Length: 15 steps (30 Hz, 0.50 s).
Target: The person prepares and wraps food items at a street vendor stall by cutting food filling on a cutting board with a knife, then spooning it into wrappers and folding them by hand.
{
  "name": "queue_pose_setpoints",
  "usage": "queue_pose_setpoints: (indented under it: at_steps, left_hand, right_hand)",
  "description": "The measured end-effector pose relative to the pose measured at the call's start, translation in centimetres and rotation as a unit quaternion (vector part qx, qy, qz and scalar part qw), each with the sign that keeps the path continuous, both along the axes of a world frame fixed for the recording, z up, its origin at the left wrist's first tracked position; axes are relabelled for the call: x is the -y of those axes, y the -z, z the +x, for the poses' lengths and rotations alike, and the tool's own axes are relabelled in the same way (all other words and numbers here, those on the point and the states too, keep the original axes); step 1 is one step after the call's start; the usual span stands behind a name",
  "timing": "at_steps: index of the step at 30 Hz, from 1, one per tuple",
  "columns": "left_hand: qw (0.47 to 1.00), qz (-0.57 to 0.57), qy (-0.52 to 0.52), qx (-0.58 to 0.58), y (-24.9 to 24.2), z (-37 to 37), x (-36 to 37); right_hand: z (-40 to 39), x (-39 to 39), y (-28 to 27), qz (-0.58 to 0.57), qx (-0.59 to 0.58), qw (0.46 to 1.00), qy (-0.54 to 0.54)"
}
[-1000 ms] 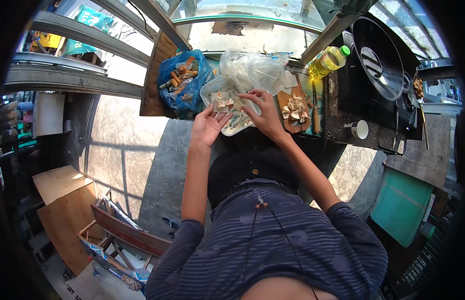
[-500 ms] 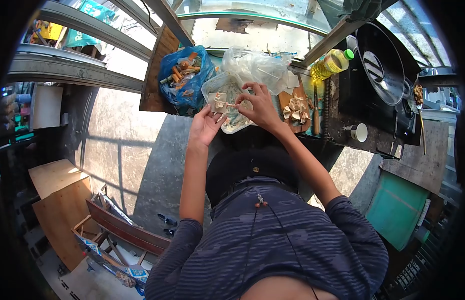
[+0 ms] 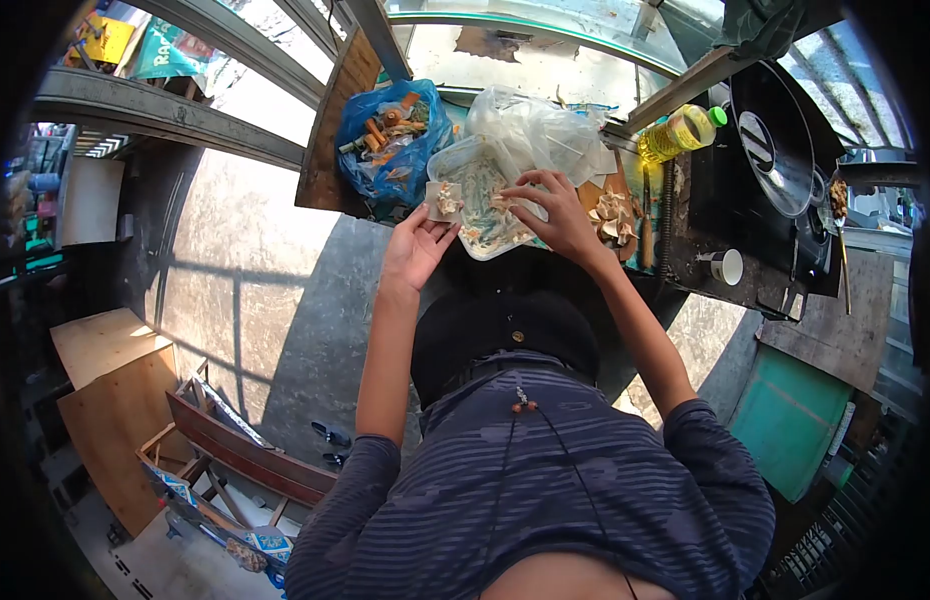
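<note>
A small pale square wrapper [image 3: 434,207] with a lump of shredded filling [image 3: 448,200] on it rests on the fingers of my left hand [image 3: 419,248]. My right hand [image 3: 555,212] hovers over the right side of a clear plastic tub [image 3: 467,160], its thumb and fingers bent toward a bit of pale filling at their tips; whether they grip it is hard to tell. More filling is smeared over the tub's bottom. Several folded pale pieces [image 3: 613,216] lie on a wooden board to the right of my right hand.
A blue bag of scraps [image 3: 353,112] stands left of the tub, a clear plastic bag [image 3: 525,125] behind it. Rightward are a knife [image 3: 646,232], an oil bottle [image 3: 675,134], a paper cup [image 3: 726,266], a large pan [image 3: 770,135] and a spoon [image 3: 844,262].
My right hand has moved right, away from the wrapper, to over the tub. The view has shifted slightly, and my left hand still supports the wrapper.
</note>
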<state>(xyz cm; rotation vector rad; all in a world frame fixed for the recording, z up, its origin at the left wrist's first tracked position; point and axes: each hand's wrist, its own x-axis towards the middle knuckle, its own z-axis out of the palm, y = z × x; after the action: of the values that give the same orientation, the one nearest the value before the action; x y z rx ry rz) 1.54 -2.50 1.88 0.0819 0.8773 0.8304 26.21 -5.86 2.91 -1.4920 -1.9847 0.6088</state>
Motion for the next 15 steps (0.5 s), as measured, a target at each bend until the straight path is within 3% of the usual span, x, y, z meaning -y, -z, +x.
queue_pose_setpoints:
  at_steps: [15]
  left_hand:
    - [0.997, 0.039, 0.060, -0.016, -1.9, 1.7, 0.1]
  right_hand:
    - [-1.6, 0.8, -1.1, -0.059, -0.172, 0.982, 0.050]
